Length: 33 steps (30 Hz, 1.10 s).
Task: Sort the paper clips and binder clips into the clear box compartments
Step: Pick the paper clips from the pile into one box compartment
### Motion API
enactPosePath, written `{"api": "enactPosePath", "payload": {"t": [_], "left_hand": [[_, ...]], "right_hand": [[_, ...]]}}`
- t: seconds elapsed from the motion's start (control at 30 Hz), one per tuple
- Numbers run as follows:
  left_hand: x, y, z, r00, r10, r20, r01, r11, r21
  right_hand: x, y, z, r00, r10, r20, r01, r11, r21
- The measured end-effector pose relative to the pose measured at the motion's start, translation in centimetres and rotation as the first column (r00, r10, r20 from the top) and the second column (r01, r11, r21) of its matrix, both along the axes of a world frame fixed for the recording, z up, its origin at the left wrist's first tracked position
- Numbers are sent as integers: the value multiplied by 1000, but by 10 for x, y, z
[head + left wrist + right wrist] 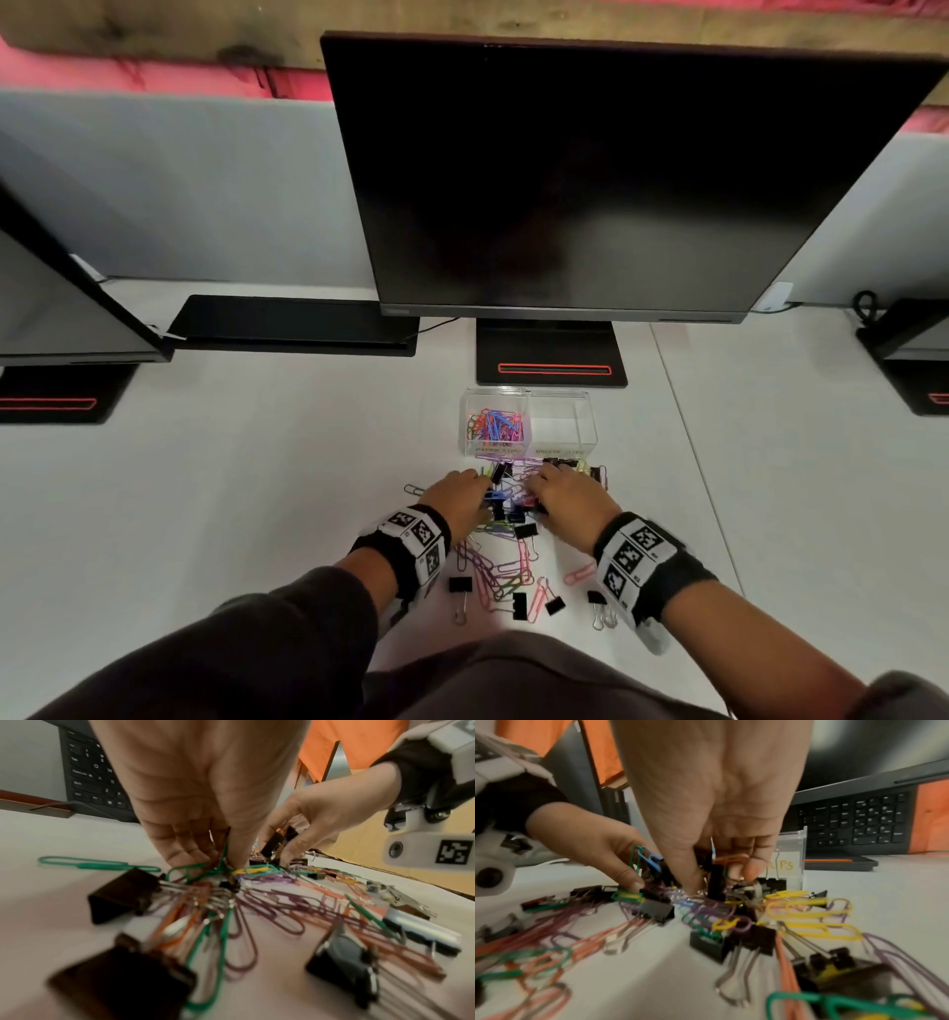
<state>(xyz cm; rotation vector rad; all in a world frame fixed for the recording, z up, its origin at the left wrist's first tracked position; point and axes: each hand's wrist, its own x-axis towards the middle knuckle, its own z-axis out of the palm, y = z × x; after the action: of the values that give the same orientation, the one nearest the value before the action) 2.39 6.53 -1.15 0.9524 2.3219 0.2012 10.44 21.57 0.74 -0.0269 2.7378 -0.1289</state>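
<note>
A clear two-compartment box (529, 393) stands before the monitor base. Its left compartment holds coloured paper clips (495, 424); the right compartment (562, 426) has none. A mixed pile of paper clips and black binder clips (508, 514) lies in front of it. My left hand (480, 496) is down in the pile, its fingers (195, 854) curled and pinching green and blue paper clips (643, 858). Beside it my right hand (536, 488) pinches an upright black binder clip (716, 882) between thumb and fingers (750, 872).
Loose paper clips and binder clips (508, 580) spread on the white desk between my wrists. A large dark monitor (590, 180) on a black base (552, 354) stands behind the box. A black keyboard (292, 324) leans at the back left, beside another monitor (61, 288).
</note>
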Motion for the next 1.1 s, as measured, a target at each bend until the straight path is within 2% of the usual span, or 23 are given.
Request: {"api": "enactPosePath", "payload": {"t": [0.13,0.23,0.37,0.53,0.6,0.7,0.8,0.9,1.03,1.1], "left_hand": [[-7,-3,1,996,51,67,-56,996,66],[-12,-5,5,988,72,137,-88,990,111],[-15,-4,15,984,91,155,-114,983,143],[-13,-5,26,947,214,240,-259,949,178],[-11,-6,25,941,222,255,-269,949,167],[-9,-9,23,918,296,263,-356,907,224],[-7,-12,23,897,355,262,-417,877,240],[-6,-17,25,906,349,241,-401,890,219],[-4,-21,29,923,282,262,-338,920,198],[-3,-22,30,934,274,230,-320,927,195]], "right_hand": [[-2,7,4,993,-111,-42,103,983,-152],[-2,12,11,977,-211,-2,201,934,-294],[0,22,20,919,-380,105,382,789,-482],[9,25,26,845,-524,109,460,606,-649],[13,23,28,812,-576,95,479,564,-672],[20,21,24,808,-584,76,476,571,-669],[26,19,20,789,-595,154,509,491,-707],[31,18,18,742,-620,254,569,382,-729],[35,17,20,715,-631,302,590,312,-745],[37,18,20,705,-647,291,590,306,-748]]}}
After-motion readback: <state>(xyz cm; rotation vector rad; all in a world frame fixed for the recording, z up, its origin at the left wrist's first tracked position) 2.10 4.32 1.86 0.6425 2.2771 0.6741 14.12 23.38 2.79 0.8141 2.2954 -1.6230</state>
